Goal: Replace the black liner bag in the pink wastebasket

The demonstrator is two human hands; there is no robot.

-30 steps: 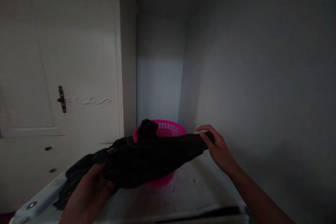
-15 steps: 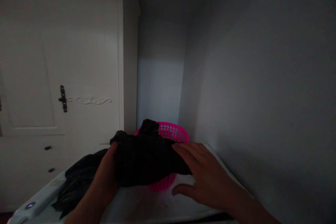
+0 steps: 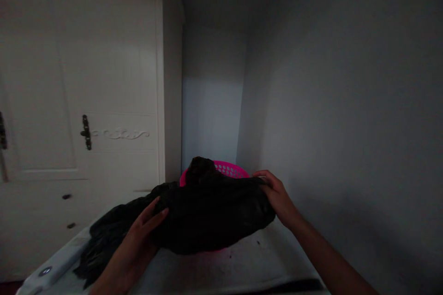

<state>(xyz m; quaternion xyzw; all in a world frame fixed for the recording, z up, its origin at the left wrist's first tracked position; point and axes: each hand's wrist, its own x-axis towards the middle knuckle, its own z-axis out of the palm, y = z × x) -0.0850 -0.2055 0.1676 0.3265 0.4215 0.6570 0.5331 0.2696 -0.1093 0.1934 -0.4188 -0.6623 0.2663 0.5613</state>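
Note:
A loosely folded piece of black cloth [image 3: 214, 216], perhaps a garment, is held up between both hands in the head view. My left hand [image 3: 141, 228] grips its left end, with the thumb on the near face. My right hand [image 3: 275, 193] is closed on the upper right corner. Behind the cloth stands a pink plastic basket [image 3: 232, 169] with a perforated wall; most of it is hidden. Another bunched part of black cloth [image 3: 200, 168] lies against the basket's rim. It is too dark to tell whether this joins the held piece.
A crumpled black heap [image 3: 110, 226] lies on the left of the white surface [image 3: 256, 262], which carries a round silvery part [image 3: 45, 271] at its left edge. A white wardrobe [image 3: 124, 78] stands at the left, and a grey wall [image 3: 339, 124] runs along the right.
My right hand has moved up and right and has closed on the cloth's right end, where it was spread before. The cloth is now stretched wider and covers more of the basket.

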